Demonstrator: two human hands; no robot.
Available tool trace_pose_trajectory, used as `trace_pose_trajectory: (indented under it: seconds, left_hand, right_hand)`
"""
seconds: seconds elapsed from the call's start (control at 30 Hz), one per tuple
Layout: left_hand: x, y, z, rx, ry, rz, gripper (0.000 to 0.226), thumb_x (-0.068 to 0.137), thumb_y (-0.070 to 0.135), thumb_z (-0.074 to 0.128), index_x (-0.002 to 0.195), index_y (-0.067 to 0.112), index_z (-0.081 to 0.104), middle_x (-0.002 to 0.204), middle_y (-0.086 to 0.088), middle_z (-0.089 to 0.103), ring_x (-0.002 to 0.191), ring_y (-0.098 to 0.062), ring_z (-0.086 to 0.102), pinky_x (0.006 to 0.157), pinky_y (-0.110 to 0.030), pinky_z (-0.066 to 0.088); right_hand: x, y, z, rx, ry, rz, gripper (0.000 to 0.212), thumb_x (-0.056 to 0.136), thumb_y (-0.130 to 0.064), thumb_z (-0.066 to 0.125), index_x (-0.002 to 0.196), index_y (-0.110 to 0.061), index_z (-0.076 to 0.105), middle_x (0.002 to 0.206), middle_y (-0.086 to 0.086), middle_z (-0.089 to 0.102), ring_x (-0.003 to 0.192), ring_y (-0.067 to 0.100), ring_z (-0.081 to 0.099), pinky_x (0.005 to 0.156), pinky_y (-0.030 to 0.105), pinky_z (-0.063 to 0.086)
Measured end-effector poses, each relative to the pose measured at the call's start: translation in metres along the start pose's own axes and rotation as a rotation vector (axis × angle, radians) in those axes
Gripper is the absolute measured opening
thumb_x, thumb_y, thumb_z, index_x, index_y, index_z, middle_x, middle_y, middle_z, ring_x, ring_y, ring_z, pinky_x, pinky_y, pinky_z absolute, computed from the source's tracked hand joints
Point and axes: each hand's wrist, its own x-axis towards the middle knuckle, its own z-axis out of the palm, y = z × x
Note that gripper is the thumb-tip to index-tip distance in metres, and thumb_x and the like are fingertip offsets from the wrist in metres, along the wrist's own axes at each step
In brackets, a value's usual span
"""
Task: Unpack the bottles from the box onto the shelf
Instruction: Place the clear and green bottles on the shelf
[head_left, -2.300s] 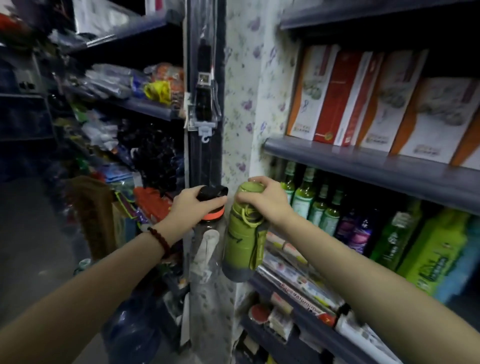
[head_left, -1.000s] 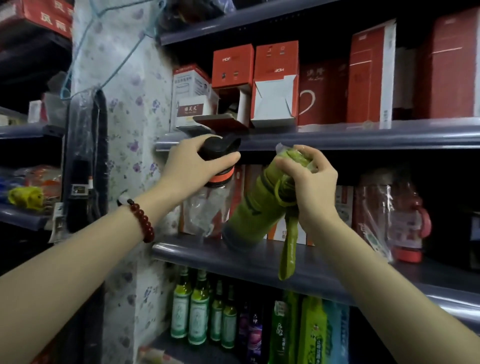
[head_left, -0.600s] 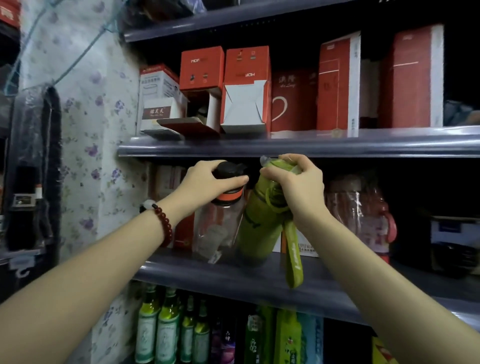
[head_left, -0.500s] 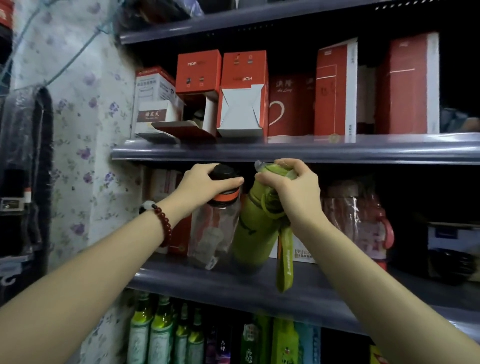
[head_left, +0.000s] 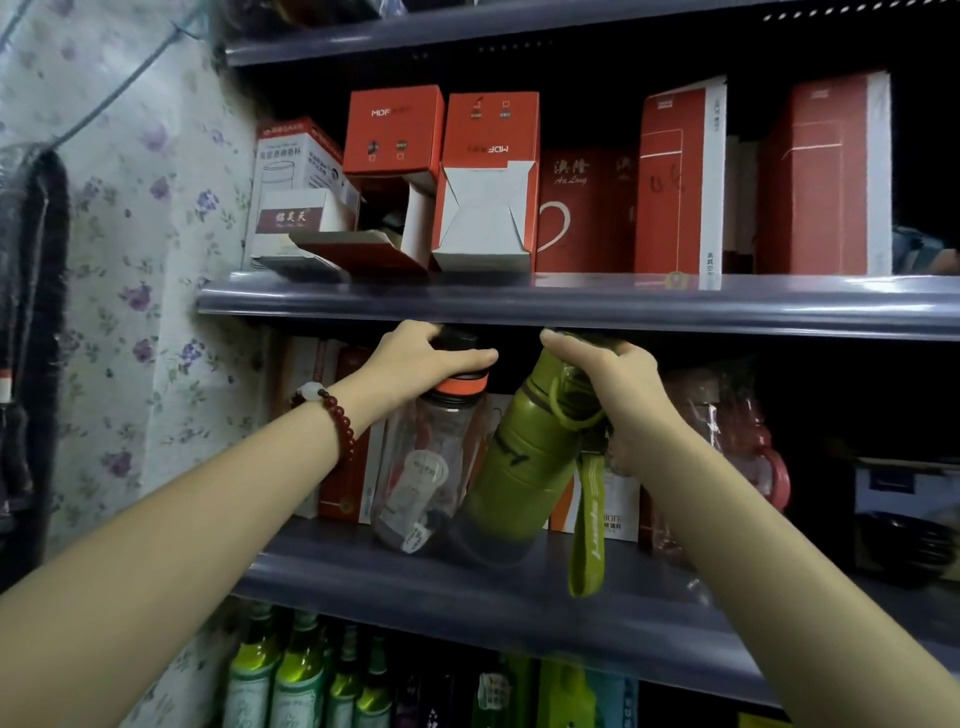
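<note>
My left hand (head_left: 415, 358) grips the black cap of a clear bottle (head_left: 431, 467) with an orange ring, tilted, its base on the middle shelf (head_left: 467, 587). My right hand (head_left: 608, 379) grips the top of an olive-green bottle (head_left: 519, 467), which leans to the right with its base on the same shelf. A green strap (head_left: 589, 525) hangs from it past the shelf edge. Both caps sit just under the upper shelf's front lip (head_left: 571, 304). The box is out of view.
Red and white cartons (head_left: 488, 182) fill the upper shelf. Cartons (head_left: 353, 467) stand behind the bottles, and a wrapped clear bottle with red trim (head_left: 737, 447) is at the right. Green glass bottles (head_left: 291, 675) line the shelf below. A floral wall (head_left: 130, 260) is at left.
Both hands carried the bottles up from the lower shelf level and pushed them in onto the middle shelf; the bottle bases now rest on it.
</note>
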Motion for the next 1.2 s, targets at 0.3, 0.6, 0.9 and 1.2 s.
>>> trace_pose_trajectory:
  seconds: [0.3, 0.6, 0.9, 1.2]
  left_hand:
    - [0.01, -0.012, -0.012, -0.136, -0.151, -0.108, 0.047, 0.068, 0.044, 0.079, 0.105, 0.017, 0.068, 0.095, 0.003, 0.073, 0.094, -0.015, 0.069, 0.085, -0.028, 0.053]
    - [-0.007, -0.056, -0.013, -0.134, 0.028, -0.06, 0.088, 0.044, 0.057, 0.083, 0.122, 0.036, 0.049, 0.116, 0.011, 0.065, 0.112, -0.011, 0.06, 0.105, -0.04, 0.045]
    - [-0.04, -0.09, 0.0, -0.222, -0.092, -0.157, 0.11, 0.069, 0.021, 0.083, 0.149, 0.036, 0.008, 0.134, 0.018, 0.041, 0.122, -0.002, 0.045, 0.101, -0.018, 0.04]
    - [-0.064, -0.128, 0.013, -0.101, -0.213, -0.394, 0.111, 0.063, 0.039, 0.085, 0.15, 0.031, 0.017, 0.141, 0.007, 0.047, 0.125, -0.015, 0.049, 0.108, -0.04, 0.041]
  right_hand:
    - [0.024, 0.026, 0.026, -0.072, -0.23, -0.068, 0.081, 0.062, -0.026, 0.089, 0.13, -0.016, 0.047, 0.114, 0.001, 0.068, 0.1, 0.013, 0.069, 0.084, 0.025, 0.056]
    - [0.016, 0.085, 0.049, -0.084, -0.142, -0.148, 0.1, 0.065, -0.017, 0.088, 0.14, -0.039, 0.026, 0.113, -0.015, 0.063, 0.104, 0.002, 0.062, 0.092, 0.03, 0.053]
    - [0.003, 0.109, 0.055, -0.133, -0.101, -0.096, 0.112, 0.057, -0.04, 0.088, 0.146, -0.041, 0.019, 0.132, -0.009, 0.055, 0.119, 0.014, 0.057, 0.104, 0.046, 0.046]
    - [-0.002, 0.112, 0.051, -0.337, -0.1, 0.018, 0.103, 0.063, -0.035, 0.087, 0.144, -0.024, 0.023, 0.116, -0.005, 0.056, 0.108, 0.019, 0.059, 0.096, 0.041, 0.051]
